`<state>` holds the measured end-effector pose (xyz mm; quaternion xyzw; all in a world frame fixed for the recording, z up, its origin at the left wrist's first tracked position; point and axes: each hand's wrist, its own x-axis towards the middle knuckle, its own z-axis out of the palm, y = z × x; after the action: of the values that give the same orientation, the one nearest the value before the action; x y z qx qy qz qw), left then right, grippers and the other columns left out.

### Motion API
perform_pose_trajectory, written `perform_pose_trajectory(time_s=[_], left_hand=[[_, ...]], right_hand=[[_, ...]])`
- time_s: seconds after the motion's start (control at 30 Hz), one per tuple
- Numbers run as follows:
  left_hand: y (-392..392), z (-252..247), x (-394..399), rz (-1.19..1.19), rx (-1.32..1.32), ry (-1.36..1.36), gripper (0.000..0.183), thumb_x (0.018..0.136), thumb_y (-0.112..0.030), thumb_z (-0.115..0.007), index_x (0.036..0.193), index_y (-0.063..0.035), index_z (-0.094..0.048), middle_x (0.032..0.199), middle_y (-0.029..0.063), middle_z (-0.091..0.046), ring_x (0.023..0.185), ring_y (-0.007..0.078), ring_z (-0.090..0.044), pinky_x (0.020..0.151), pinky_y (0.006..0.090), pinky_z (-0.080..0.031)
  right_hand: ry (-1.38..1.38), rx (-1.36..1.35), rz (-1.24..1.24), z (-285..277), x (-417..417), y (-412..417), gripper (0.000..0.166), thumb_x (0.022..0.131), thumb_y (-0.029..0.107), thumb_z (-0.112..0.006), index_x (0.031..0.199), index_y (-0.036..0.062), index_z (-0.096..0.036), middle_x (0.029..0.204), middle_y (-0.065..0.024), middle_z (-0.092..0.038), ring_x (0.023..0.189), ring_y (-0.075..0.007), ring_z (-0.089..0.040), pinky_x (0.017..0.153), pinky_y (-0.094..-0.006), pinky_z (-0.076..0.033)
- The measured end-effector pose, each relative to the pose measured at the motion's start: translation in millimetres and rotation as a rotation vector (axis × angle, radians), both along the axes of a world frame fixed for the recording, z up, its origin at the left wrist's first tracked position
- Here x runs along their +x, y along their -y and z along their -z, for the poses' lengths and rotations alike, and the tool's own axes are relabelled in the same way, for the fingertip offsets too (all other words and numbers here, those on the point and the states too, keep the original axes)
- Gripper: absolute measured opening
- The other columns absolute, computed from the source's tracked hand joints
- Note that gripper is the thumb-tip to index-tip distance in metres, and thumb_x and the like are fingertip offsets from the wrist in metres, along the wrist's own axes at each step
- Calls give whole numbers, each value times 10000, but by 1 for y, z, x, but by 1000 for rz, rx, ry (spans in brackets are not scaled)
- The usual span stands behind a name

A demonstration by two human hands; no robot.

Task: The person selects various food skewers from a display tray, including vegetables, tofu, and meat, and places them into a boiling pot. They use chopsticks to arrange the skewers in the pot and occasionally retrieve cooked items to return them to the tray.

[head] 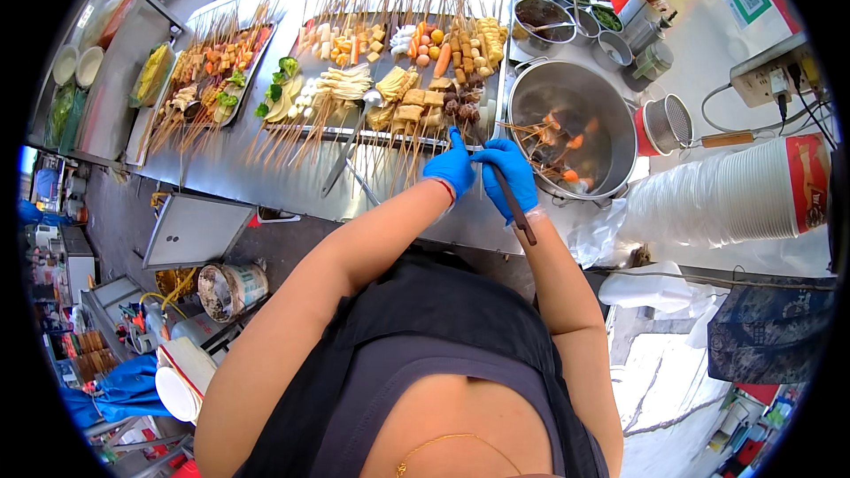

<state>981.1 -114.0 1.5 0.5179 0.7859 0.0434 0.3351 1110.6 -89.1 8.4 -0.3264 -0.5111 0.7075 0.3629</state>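
My right hand (508, 176), in a blue glove, is closed around a long dark brown utensil (510, 196), perhaps chopsticks or tongs. Its far end reaches over the front rim of a metal tray (325, 131) of food skewers. Beside it, my left hand (451, 166), gloved in blue too, is at that rim below dark meatball-like skewers (463, 109); whether it grips any sticks is hidden. Fried tofu skewers (413, 107) lie just left of these. To the right of my hands stands a large steel pot (627, 139) of broth with skewers (551, 136) in it.
A second skewer tray (249, 83) stands left. A ladle (345, 153) rests across the tray's front edge. Steel sauce containers (541, 40) stand behind the pot. At right are a strainer (674, 121), stacked bowls in plastic (717, 189) and a power strip (757, 83) with cords.
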Motion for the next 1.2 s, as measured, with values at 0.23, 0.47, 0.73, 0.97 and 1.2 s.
perform_pose_trajectory(time_s=[0.23, 0.47, 0.73, 0.97, 1.2], left_hand=[[13, 21, -30, -48, 45, -134, 756, 766, -115, -451, 1347, 10, 16, 841, 241, -586, 708, 353, -590, 637, 425, -461], [18, 27, -39, 31, 38, -235, 715, 780, -111, -433, 1347, 15, -17, 820, 260, -588, 708, 368, -594, 655, 438, -461], [13, 40, -35, -41, -1, -345, 676, 823, -101, -409, 1346, 21, 1, 764, 233, -604, 642, 335, -607, 593, 445, -475], [-2, 61, -29, -81, -1, -345, 675, 834, -132, -412, 1346, 22, 0, 788, 228, -606, 667, 317, -612, 606, 423, -478], [-10, -9, -47, -159, -98, 306, 398, 844, -354, -470, 992, 11, -522, 794, 159, -634, 648, 226, -627, 590, 405, -474]], right_hand=[[-137, -255, 1, -13, 3, 6, 111, 759, -14, -545, 863, 22, -529, 793, -35, -493, 661, -80, -489, 578, -188, -404], [-127, -252, 39, -24, -5, 8, 72, 756, 98, -564, 802, 86, -511, 528, -27, -457, 395, -120, -439, 357, -223, -338], [390, 894, 65, -57, 13, 29, 136, 727, -54, -549, 829, 18, -602, 899, -109, -523, 774, -193, -552, 662, -256, -451], [-148, -423, 44, -54, -4, 16, 135, 748, 5, -576, 872, 36, -531, 724, -49, -524, 566, -103, -511, 499, -195, -408], [-11, -15, 100, 3, -4, 12, 141, 756, 58, -580, 880, 38, -517, 582, -29, -495, 418, -94, -468, 385, -200, -374]])
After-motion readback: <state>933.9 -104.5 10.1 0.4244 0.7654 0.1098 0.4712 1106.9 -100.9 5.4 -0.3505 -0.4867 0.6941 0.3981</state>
